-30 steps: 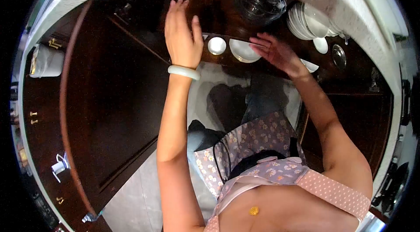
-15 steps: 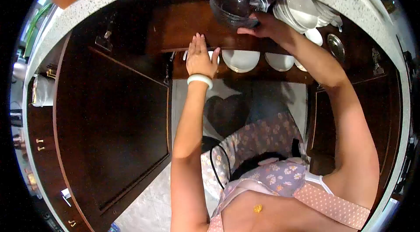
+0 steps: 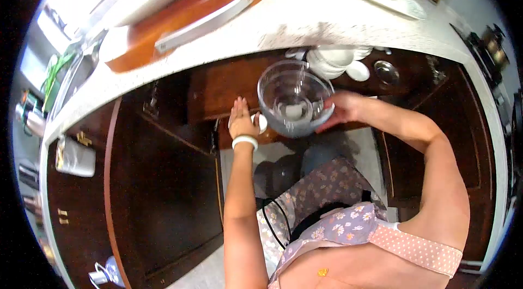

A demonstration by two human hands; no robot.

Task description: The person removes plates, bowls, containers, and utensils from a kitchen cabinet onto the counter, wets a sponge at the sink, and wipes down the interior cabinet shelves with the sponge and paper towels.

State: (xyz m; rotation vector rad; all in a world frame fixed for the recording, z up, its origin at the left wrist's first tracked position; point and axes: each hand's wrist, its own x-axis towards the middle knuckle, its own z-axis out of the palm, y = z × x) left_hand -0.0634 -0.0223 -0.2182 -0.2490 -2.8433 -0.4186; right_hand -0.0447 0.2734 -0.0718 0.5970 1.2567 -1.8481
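Observation:
A clear glass bowl (image 3: 294,95) is held by its right side in my right hand (image 3: 344,109), with the fingers at its rim and wall. It hangs in front of the brown cabinet shelf (image 3: 218,84). My left hand (image 3: 243,120) lies flat with fingers stretched at the shelf's front edge, holding nothing. Beside its thumb a white dish (image 3: 262,124) shows in part on the lower level. Behind the glass bowl stands a stack of white bowls (image 3: 329,62), and a small white dish (image 3: 357,71) is next to it.
A metal dish (image 3: 385,72) sits at the shelf's right. Open cabinet doors (image 3: 163,196) flank me. Above runs the pale countertop (image 3: 305,22), bearing a wooden cutting board (image 3: 131,52), a knife (image 3: 204,23) and a white plate (image 3: 387,2). A white bin (image 3: 76,157) hangs at left.
My right hand has brought the glass bowl off the shelf toward me. My left hand stays at the shelf edge. The view has tilted up, showing more of the countertop.

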